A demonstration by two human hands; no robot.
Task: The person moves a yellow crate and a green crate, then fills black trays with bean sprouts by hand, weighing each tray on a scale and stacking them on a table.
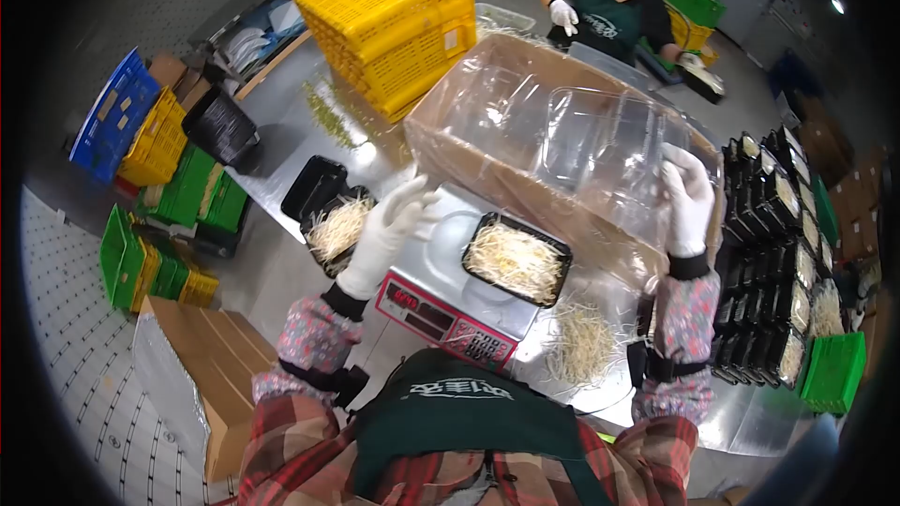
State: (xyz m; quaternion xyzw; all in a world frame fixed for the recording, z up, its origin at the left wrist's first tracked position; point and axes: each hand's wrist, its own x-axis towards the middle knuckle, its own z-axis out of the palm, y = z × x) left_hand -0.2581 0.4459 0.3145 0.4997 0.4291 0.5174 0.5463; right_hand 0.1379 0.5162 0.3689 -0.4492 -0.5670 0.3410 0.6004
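Observation:
My left hand (389, 234), in a white glove, is held with fingers stretched out at the left side of a digital scale (450, 314). Nothing shows in its grasp. Just behind it is a black tray of bean sprouts (339, 227). On the scale's plate rests another black tray filled with sprouts (517, 260). My right hand (689, 201), also gloved, is at the right end of a cardboard box (487, 164) lined with plastic film. Its fingers are bent around the edge of a transparent plastic lid (600, 136), one of several inside the box.
Loose sprouts (581, 342) lie on the metal table right of the scale. Stacked black sprout trays (764, 262) line the right side. Yellow crates (394, 28) stand at the back. Across the table, a masked co-worker (614, 9) holds a black tray (701, 80).

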